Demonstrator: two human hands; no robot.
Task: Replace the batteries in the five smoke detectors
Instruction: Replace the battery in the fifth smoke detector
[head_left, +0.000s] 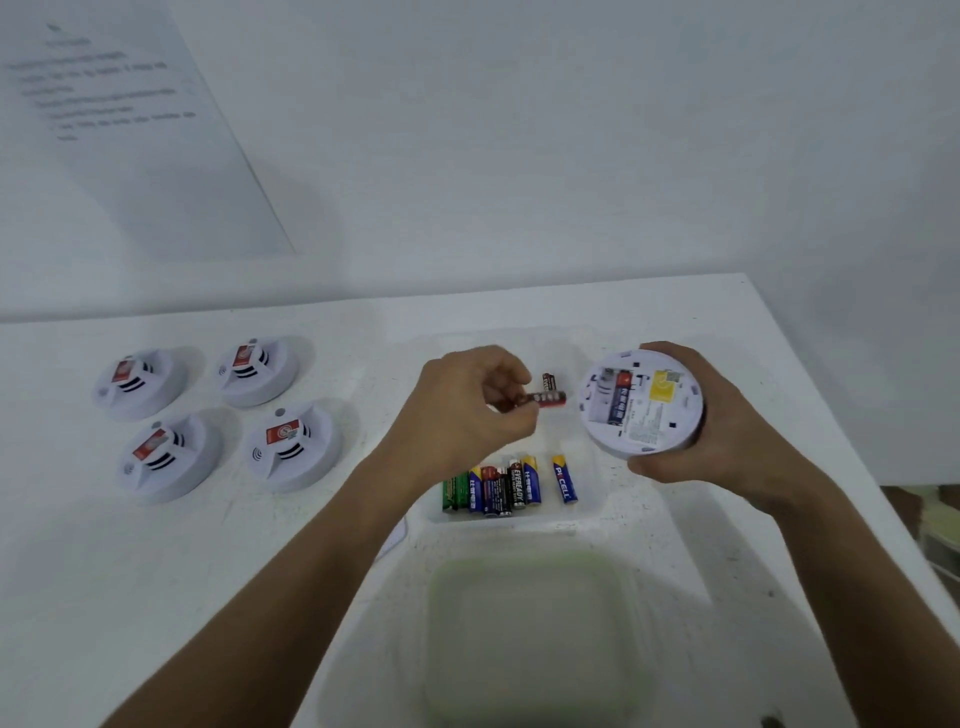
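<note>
My right hand (727, 421) grips a white smoke detector (641, 405) turned back-side up, its battery bay showing one battery inside. My left hand (467, 410) pinches a red battery (545, 399) just left of that detector, above a clear tray (592, 499). A second red battery (549, 381) lies in the tray behind it. Several batteries (493, 488) in green, blue and black lie at the tray's near edge, with a blue and yellow one (564, 478) apart on the right. Several more detectors (218, 415) sit face up on the table at left.
A blurred pale green lid (535, 634) lies near me, in front of the tray. A printed sheet (119, 119) hangs on the wall at upper left. The white table's right edge (831, 431) runs diagonally beside my right arm.
</note>
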